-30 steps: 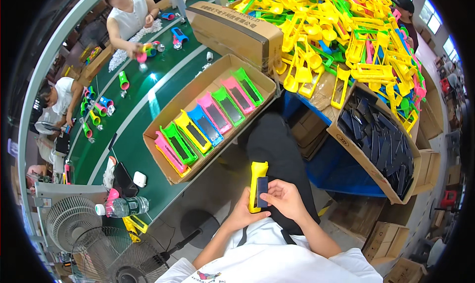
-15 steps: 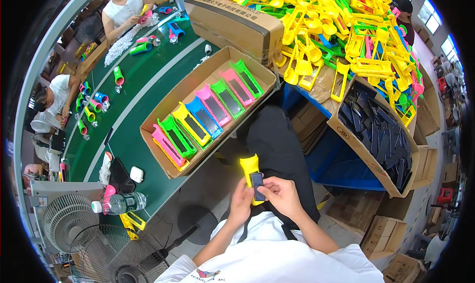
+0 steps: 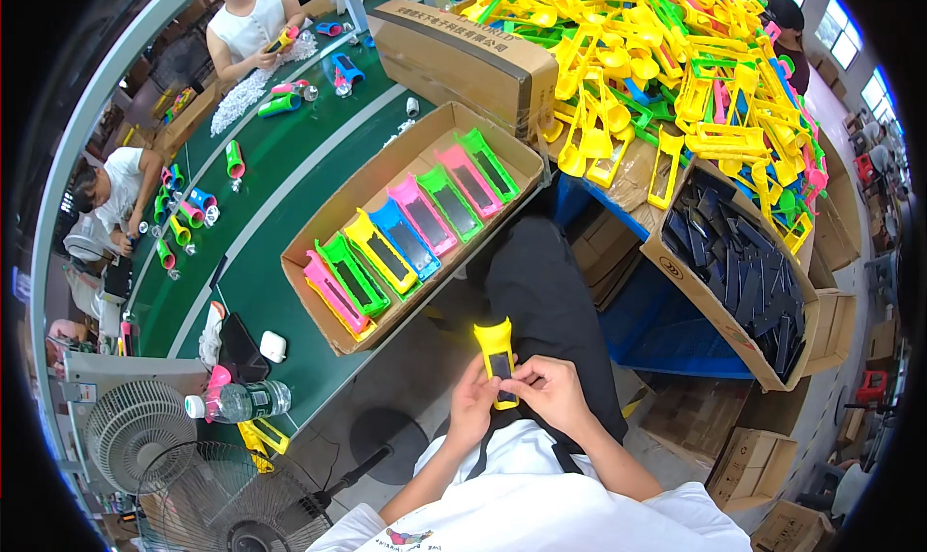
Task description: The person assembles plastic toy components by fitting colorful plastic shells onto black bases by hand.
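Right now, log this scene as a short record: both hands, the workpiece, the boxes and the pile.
Left hand: holding the yellow frame
Right hand: fingers at the dark panel
Workpiece: dark panel at the yellow frame's opening; whether fully seated, cannot tell
Box on table: row of pink, green, yellow and blue pieces
Box at right: loose dark panels
Pile: mostly yellow, some green, blue and pink

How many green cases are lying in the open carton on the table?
3 visible: one green case second from the left, another sixth, another last in the row. More may lie hidden underneath.
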Action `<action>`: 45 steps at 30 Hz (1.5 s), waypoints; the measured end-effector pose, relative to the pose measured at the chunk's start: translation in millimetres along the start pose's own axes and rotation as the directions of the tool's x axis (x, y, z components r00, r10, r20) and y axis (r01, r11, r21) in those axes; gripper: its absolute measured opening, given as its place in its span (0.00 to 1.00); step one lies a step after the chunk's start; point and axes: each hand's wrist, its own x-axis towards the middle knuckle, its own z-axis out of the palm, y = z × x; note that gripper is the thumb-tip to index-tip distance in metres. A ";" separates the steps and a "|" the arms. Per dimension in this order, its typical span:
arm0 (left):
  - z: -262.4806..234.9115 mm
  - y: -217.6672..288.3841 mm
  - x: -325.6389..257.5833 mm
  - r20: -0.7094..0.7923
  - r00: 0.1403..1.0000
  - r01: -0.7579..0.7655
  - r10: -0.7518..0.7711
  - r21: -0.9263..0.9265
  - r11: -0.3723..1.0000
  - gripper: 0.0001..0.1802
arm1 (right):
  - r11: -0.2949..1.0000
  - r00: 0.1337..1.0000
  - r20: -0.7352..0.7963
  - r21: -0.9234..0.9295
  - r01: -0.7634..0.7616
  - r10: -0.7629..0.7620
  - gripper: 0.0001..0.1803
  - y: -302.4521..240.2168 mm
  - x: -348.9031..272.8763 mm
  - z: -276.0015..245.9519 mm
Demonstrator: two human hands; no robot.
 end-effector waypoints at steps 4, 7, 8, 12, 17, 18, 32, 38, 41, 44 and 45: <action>2.4 -1.2 -2.0 -0.030 1.000 -0.005 0.005 -0.016 1.000 0.29 | 1.000 1.000 0.010 0.013 -0.005 0.005 0.10 -1.3 -1.0 -0.5; 4.1 4.3 0.4 -0.023 1.000 0.015 -0.015 -0.014 1.000 0.29 | 0.999 0.999 -0.003 -0.017 0.047 -0.047 0.11 4.5 2.2 -2.2; 1.7 3.4 0.1 -0.016 1.000 0.013 -0.013 -0.013 1.000 0.29 | 1.000 1.000 0.008 0.012 -0.015 0.015 0.16 -0.9 2.3 -3.0; 5.1 1.2 -3.0 -0.007 1.000 -0.001 0.002 0.114 0.993 0.27 | 0.984 0.999 -0.044 0.175 0.027 -0.020 0.23 -7.0 6.9 -1.4; 10.7 4.6 -3.4 -0.013 0.991 0.130 -0.131 -0.037 0.991 0.25 | 0.958 0.992 0.106 0.267 -0.100 0.074 0.18 3.7 4.2 -10.1; 15.0 7.3 -3.0 -0.042 0.983 0.171 -0.176 -0.105 0.980 0.24 | 0.964 0.994 0.090 0.253 -0.086 0.065 0.18 5.8 5.1 -8.6; 54.7 -3.4 -2.2 -0.366 0.912 0.200 -0.186 0.001 0.980 0.19 | 0.975 0.956 -0.235 -0.176 0.133 -0.173 0.16 6.6 -5.8 9.7; 42.7 -9.9 -1.2 -0.311 0.950 0.051 -0.011 0.122 0.991 0.18 | 0.992 0.978 -0.186 -0.099 0.074 -0.091 0.16 -1.2 0.2 -1.5; 32.6 -2.2 -3.0 -0.250 0.968 0.053 -0.023 0.112 0.992 0.19 | 1.000 0.997 -0.076 0.018 0.025 -0.024 0.19 -3.4 2.6 -12.1; 24.9 11.2 -0.2 -0.233 0.970 0.037 -0.075 -0.165 0.986 0.22 | 0.996 0.960 0.268 0.023 -0.085 0.076 0.18 -7.6 2.2 -20.4; 22.7 18.0 0.8 -0.219 0.974 0.024 -0.051 -0.123 0.992 0.24 | 0.995 0.956 0.275 -0.027 -0.094 0.098 0.17 -9.5 2.3 -19.3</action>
